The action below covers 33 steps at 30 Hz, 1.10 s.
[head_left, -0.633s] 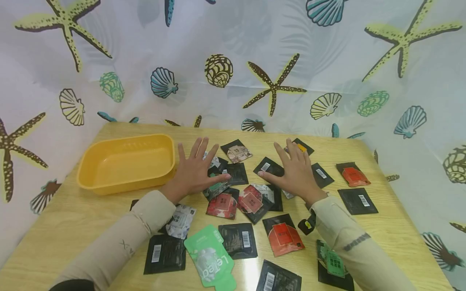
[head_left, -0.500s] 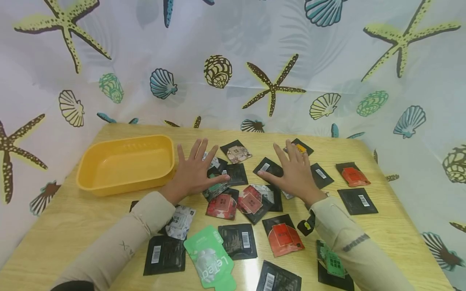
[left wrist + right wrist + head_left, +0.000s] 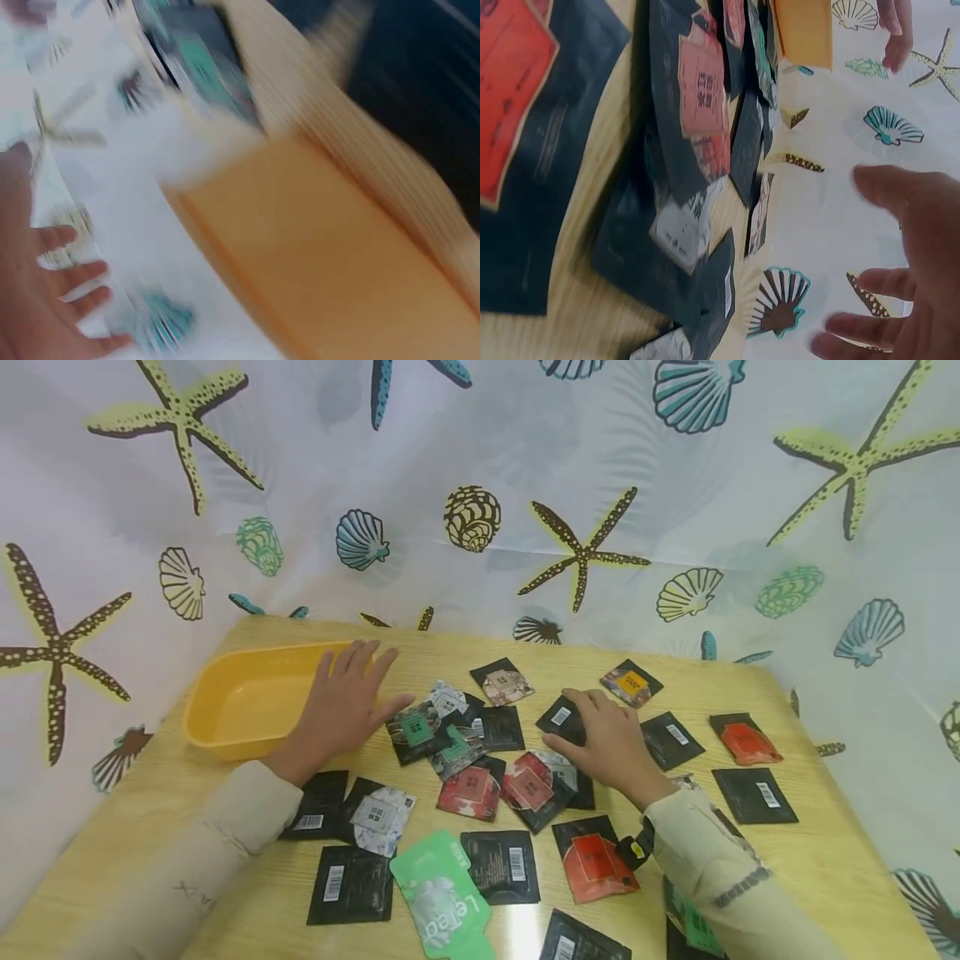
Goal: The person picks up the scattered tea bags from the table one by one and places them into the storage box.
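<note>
along the bottom edge of the head view, a bright green plastic pouch with white lettering [image 3: 442, 897] lies flat among black foil sachets with barcode labels [image 3: 351, 885] on the pale wooden table [image 3: 135, 827], its long axis running from lower right up toward the centre. above it, mid-frame, sits a loose heap of small black, red and green sachets [image 3: 465, 760]. the right hand [image 3: 607, 739] rests at the right edge of that heap, its fingers now curled down over a black sachet with a white barcode sticker [image 3: 561, 718], where half a second back they lay spread flat; whether it truly pinches the sachet i cannot tell, though it looks like the start of a pickup. that sachet sits cornerwise, one corner toward the far edge. the left hand [image 3: 341, 710] has slid off the heap toward the left of the frame and now lies with straight, spread fingers over the near right corner of the shallow yellow plastic tub [image 3: 240, 702], holding nothing, which suggests the tub is being steadied. the tub's long axis runs left to right across the upper left of the table. behind everything hangs a white curtain printed with starfish and shells [image 3: 480, 485].
</note>
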Available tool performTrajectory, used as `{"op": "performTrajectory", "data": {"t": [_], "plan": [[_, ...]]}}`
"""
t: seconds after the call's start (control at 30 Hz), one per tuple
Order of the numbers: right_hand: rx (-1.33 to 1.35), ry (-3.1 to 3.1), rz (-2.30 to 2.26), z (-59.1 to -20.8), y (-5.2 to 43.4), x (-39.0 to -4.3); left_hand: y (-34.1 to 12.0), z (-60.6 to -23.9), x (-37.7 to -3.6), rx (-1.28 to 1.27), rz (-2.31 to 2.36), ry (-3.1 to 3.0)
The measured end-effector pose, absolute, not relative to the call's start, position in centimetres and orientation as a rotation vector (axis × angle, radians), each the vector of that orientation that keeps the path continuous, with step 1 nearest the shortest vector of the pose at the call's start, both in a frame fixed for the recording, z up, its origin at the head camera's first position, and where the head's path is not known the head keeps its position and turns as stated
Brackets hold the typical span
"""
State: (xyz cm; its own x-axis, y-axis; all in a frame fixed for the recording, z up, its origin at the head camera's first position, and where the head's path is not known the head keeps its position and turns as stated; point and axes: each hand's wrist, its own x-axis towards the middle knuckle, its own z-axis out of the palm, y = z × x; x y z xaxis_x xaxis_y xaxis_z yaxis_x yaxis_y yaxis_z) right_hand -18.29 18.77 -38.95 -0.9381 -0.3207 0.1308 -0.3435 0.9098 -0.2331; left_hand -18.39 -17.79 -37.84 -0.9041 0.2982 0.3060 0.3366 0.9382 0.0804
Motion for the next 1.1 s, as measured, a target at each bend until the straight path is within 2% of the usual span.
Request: {"op": "performTrajectory", "data": {"t": [0.27,0.47,0.6,0.8,1.1], "plan": [[0.613,-3.052,0.454,-39.5,17.5,-17.7,-30.3,-38.3,-16.7,-0.265,-0.008,-2.522],[0.681,-3.172,0.411,-40.0,16.2,-16.9,-36.7,-40.1,-14.2,0.115,-0.017,-2.755],[0.659,-3.246,0.335,-40.4,15.8,-16.2,-37.8,-40.8,-14.1,0.302,-0.195,-2.948],[0.571,-3.274,0.185,-41.0,16.4,-15.4,-38.0,-41.8,-15.0,0.250,-0.321,-2.977],[0.499,-3.308,0.252,-41.2,16.1,-15.8,-38.8,-41.7,-14.7,0.243,-0.395,-2.954]]}}
